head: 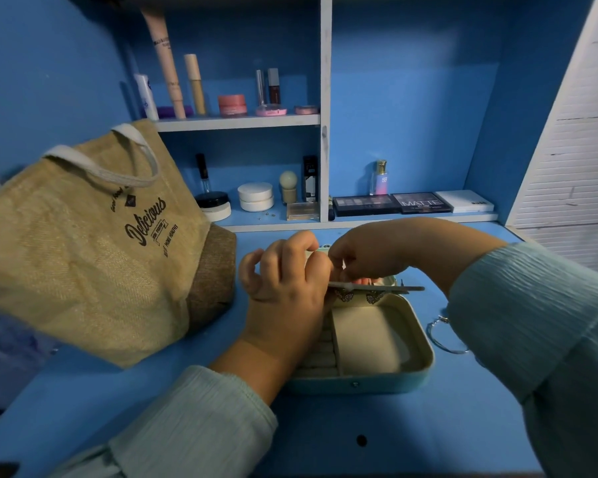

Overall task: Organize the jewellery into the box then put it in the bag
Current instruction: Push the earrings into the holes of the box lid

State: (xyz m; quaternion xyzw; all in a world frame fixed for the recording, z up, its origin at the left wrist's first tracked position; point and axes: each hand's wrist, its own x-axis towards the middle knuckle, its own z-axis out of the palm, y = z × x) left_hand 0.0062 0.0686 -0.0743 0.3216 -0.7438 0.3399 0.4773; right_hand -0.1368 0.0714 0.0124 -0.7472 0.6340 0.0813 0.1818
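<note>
A jute bag (pixel 83 243) printed "Delicious" stands at nine o'clock of the box (pixel 370 346), just beside it on the blue desk (pixel 325 443). Shelves (pixel 237 122) at twelve o'clock carry cosmetics, with palettes (pixel 394 203) lower down. The box, pale green with a cream lining, lies open at the centre. Above its far edge the left hand (pixel 283 274) grips a thin card (pixel 377 288) bearing two butterfly earrings (pixel 359 296). The right hand (pixel 370 253) has its fingers curled at the card's top; what they pinch is hidden. A bracelet (pixel 442 336) at three o'clock is partly covered by the right sleeve (pixel 532 322).
</note>
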